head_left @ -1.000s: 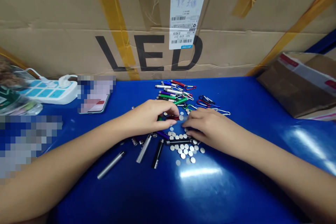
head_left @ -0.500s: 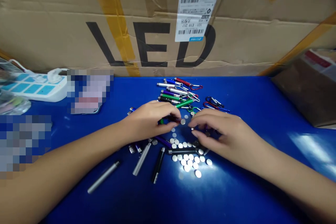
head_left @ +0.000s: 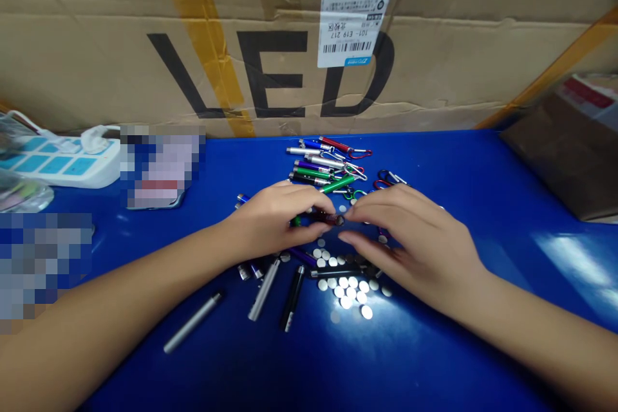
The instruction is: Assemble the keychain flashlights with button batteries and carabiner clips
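My left hand (head_left: 273, 219) grips a dark red flashlight tube (head_left: 329, 217) between thumb and fingers, its end pointing right. Close to that end is my right hand (head_left: 420, 228), index fingertip at the tube's mouth and thumb held apart below; no cell shows between them. Shiny button cells (head_left: 351, 293) lie scattered below the hands, with a black tube (head_left: 333, 272) among them. Nearer to me lie a silver tube (head_left: 193, 322), a second silver tube (head_left: 263, 291) and a black tube with a silver end (head_left: 292, 299).
Behind the hands, several colored keychain flashlights (head_left: 313, 167) lie in a row, with loose carabiners (head_left: 392, 179) to their right. A large cardboard box (head_left: 434, 77) closes off the back. At the left sits a white power strip (head_left: 91, 174); a brown box (head_left: 555, 148) stands at the right.
My right hand has come left to the tube's end, and its thumb and index finger have parted. The button cell seen at the tube's mouth no longer shows there. The view has shifted slightly.
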The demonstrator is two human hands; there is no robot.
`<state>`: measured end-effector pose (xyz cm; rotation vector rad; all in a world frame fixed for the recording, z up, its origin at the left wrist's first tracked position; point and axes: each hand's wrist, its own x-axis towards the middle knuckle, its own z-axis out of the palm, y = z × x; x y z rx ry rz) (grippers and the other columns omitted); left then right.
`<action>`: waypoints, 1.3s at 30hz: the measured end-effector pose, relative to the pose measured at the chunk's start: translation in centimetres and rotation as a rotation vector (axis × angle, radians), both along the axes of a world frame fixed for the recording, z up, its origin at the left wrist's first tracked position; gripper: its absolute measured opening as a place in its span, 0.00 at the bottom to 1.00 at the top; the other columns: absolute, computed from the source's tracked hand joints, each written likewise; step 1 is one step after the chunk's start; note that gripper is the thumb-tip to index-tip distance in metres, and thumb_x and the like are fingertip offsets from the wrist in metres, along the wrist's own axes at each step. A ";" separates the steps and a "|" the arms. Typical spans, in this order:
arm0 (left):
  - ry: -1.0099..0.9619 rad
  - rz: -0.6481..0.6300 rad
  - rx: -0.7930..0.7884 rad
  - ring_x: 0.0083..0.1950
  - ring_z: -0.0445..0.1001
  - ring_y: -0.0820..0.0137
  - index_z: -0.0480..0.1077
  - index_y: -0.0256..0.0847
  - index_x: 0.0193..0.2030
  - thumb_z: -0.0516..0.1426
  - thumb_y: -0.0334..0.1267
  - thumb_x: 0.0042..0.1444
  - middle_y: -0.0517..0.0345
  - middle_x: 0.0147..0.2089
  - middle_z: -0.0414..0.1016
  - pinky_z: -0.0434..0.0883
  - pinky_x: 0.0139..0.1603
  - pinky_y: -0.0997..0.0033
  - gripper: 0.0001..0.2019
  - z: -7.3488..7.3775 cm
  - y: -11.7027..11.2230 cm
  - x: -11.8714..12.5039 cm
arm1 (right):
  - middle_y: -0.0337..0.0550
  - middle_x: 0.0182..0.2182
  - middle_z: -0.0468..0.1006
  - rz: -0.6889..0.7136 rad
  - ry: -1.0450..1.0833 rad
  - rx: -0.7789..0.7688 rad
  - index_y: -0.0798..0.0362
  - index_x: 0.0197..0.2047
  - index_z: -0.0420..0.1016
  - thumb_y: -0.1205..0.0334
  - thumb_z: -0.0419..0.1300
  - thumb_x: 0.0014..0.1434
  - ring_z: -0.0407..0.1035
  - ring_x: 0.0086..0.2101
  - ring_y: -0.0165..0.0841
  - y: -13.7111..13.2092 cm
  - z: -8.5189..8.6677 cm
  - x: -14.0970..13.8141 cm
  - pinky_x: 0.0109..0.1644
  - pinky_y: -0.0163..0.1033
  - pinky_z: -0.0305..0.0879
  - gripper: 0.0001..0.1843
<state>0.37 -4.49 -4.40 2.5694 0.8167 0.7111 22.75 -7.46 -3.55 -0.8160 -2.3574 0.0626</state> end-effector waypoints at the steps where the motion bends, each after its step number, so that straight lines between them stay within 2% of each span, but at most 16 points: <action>1: -0.002 0.009 -0.002 0.43 0.76 0.74 0.70 0.42 0.42 0.57 0.33 0.59 0.63 0.40 0.79 0.68 0.46 0.73 0.05 0.0 0.0 0.0 | 0.44 0.36 0.77 0.006 -0.016 -0.006 0.57 0.41 0.72 0.65 0.61 0.59 0.69 0.38 0.32 0.1 0.1 0.1 0.44 0.38 0.65 0.06; 9: -0.004 0.006 0.032 0.42 0.76 0.74 0.69 0.42 0.42 0.57 0.33 0.59 0.63 0.41 0.79 0.68 0.46 0.74 0.05 -0.1 0.1 0.0 | 0.45 0.33 0.78 0.036 -0.197 0.153 0.55 0.43 0.74 0.66 0.58 0.60 0.67 0.31 0.34 0.5 0.1 0.5 0.34 0.41 0.58 0.08; 13: 0.023 0.002 0.055 0.43 0.76 0.74 0.69 0.43 0.43 0.56 0.33 0.60 0.64 0.41 0.78 0.67 0.46 0.73 0.05 -0.3 0.2 -0.1 | 0.44 0.31 0.78 0.026 -0.245 0.156 0.55 0.41 0.75 0.65 0.57 0.62 0.66 0.29 0.33 0.4 0.1 0.4 0.33 0.39 0.55 0.07; 19: 0.069 0.000 0.092 0.43 0.76 0.73 0.68 0.43 0.44 0.55 0.34 0.61 0.62 0.42 0.78 0.66 0.47 0.71 0.05 -0.6 0.2 -0.1 | 0.44 0.32 0.79 0.022 -0.285 0.075 0.55 0.46 0.73 0.62 0.53 0.64 0.70 0.30 0.33 0.3 -0.2 0.5 0.35 0.39 0.57 0.11; 21: 0.058 0.022 0.092 0.44 0.76 0.73 0.69 0.43 0.44 0.55 0.34 0.61 0.62 0.42 0.78 0.67 0.48 0.71 0.05 -0.5 0.1 -0.1 | 0.44 0.32 0.79 0.007 -0.238 0.045 0.55 0.47 0.72 0.62 0.53 0.64 0.71 0.31 0.33 0.2 -0.2 0.5 0.35 0.39 0.58 0.11; 25: 0.043 0.137 0.065 0.44 0.76 0.71 0.70 0.43 0.43 0.56 0.36 0.60 0.61 0.42 0.79 0.68 0.47 0.70 0.06 -0.3 0.2 0.1 | 0.39 0.27 0.76 -0.084 -0.145 -0.099 0.53 0.41 0.72 0.63 0.55 0.61 0.69 0.28 0.32 0.1 0.1 0.2 0.34 0.38 0.60 0.07; 29: 0.070 0.245 0.021 0.45 0.75 0.70 0.72 0.44 0.43 0.57 0.37 0.58 0.63 0.42 0.79 0.68 0.48 0.70 0.07 -0.1 0.2 0.2 | 0.40 0.31 0.75 0.047 -0.287 -0.279 0.51 0.36 0.74 0.64 0.57 0.60 0.69 0.32 0.32 0.6 0.4 0.3 0.37 0.38 0.62 0.05; 33: 0.070 0.244 0.000 0.44 0.75 0.70 0.72 0.44 0.43 0.57 0.36 0.58 0.63 0.42 0.79 0.68 0.48 0.70 0.06 0.1 0.2 0.3 | 0.41 0.32 0.75 0.110 -0.359 -0.418 0.50 0.37 0.76 0.63 0.59 0.59 0.70 0.34 0.32 1.0 0.6 1.0 0.39 0.39 0.64 0.05; 39: 0.063 0.224 0.019 0.44 0.75 0.71 0.72 0.44 0.43 0.57 0.36 0.59 0.63 0.41 0.79 0.68 0.47 0.70 0.06 0.0 0.2 0.3 | 0.41 0.32 0.75 0.146 -0.351 -0.437 0.49 0.38 0.78 0.64 0.59 0.60 0.70 0.33 0.32 0.7 0.5 1.2 0.38 0.38 0.65 0.06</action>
